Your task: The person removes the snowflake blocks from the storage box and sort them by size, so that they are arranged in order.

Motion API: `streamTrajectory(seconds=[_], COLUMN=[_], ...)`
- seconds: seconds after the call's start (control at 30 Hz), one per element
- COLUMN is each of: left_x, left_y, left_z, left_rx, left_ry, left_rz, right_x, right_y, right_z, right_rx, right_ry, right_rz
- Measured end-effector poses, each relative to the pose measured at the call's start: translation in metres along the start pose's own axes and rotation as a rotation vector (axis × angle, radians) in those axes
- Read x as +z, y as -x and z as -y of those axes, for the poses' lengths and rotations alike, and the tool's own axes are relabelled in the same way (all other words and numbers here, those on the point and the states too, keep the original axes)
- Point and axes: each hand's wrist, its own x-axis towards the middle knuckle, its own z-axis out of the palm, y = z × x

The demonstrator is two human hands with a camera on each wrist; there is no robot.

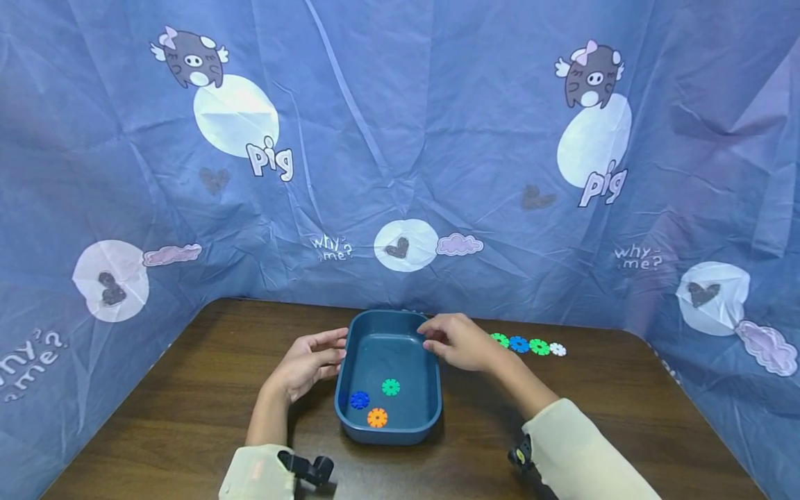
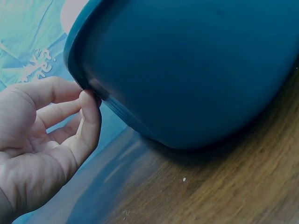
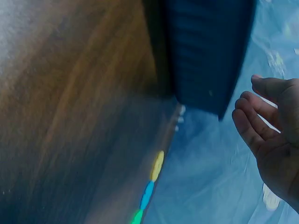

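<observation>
A blue-green rectangular bin (image 1: 390, 435) stands on the wooden table, holding a green (image 1: 390, 387), a blue (image 1: 360, 400) and an orange notched plastic disc (image 1: 377, 417). My left hand (image 1: 304, 364) is at the bin's left side, its fingertips touching the outer wall just under the rim in the left wrist view. Over the far right rim hovers my right hand (image 1: 461, 342), fingers loosely bent; the right wrist view shows this hand (image 3: 275, 126) apart from the bin wall (image 3: 205, 56) with nothing held.
Right of the bin, a row of notched discs lies along the table's back: green (image 1: 499, 340), blue (image 1: 519, 344), another green (image 1: 539, 347) and white (image 1: 558, 350). A yellow disc (image 3: 158, 165) shows in the right wrist view. Blue printed cloth (image 1: 400, 160) hangs behind the table (image 1: 600, 410).
</observation>
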Motion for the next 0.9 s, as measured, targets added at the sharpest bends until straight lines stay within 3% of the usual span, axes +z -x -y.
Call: streamTrajectory(seconds=[0.27, 0.53, 0.7, 0.9], left_x=[0.0, 0.0, 0.0, -0.001], left_y=[0.0, 0.002, 0.003, 0.001], left_z=[0.0, -0.002, -0.002, -0.002], left_rx=[-0.002, -0.003, 0.0, 0.003], left_ry=[0.004, 0.007, 0.005, 0.023], left_rz=[0.003, 0.013, 0.017, 0.02], right_x=[0.019, 0.039, 0.048, 0.055], right_y=[-0.014, -0.024, -0.028, -0.036], right_z=[0.02, 0.033, 0.037, 0.04], right_rx=[-0.118, -0.148, -0.137, -0.068], right_ry=[0.095, 0.156, 0.189, 0.221], right_rz=[0.151, 0.301, 0.382, 0.459])
